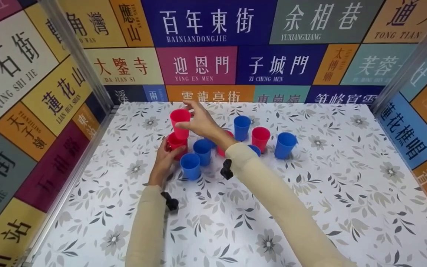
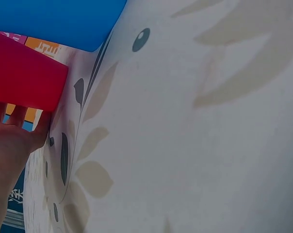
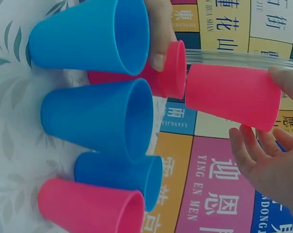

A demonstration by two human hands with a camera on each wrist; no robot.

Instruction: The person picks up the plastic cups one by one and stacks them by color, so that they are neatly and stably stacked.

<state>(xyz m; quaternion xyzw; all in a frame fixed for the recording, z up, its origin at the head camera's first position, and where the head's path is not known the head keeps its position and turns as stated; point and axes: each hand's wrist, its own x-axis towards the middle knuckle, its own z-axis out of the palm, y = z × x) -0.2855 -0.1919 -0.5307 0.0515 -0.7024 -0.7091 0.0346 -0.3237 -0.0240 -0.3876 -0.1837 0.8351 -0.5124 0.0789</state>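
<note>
My right hand [image 1: 200, 120] holds a red cup [image 1: 180, 120] by its rim, upright, just above another red cup [image 1: 176, 142] on the table. The left hand [image 1: 163, 159] grips that lower cup around its side. In the right wrist view, the held cup's base sits close to the mouth of the lower red cup [image 3: 173, 73], which seems to have a second one nested in it. Beside the left hand stand two blue cups, a nearer one [image 1: 190, 168] and a farther one [image 1: 203, 154]. The left wrist view shows the fingers against the lower red cup [image 2: 30, 73].
Right of these, partly behind my right forearm, are a red cup [image 1: 224, 144] and a blue cup [image 1: 255, 149]. Farther right stand a blue cup [image 1: 242, 129], a red cup [image 1: 260, 139] and another blue cup [image 1: 284, 146]. Printed panels [image 1: 198, 65] wall the flowered table [image 1: 213, 226].
</note>
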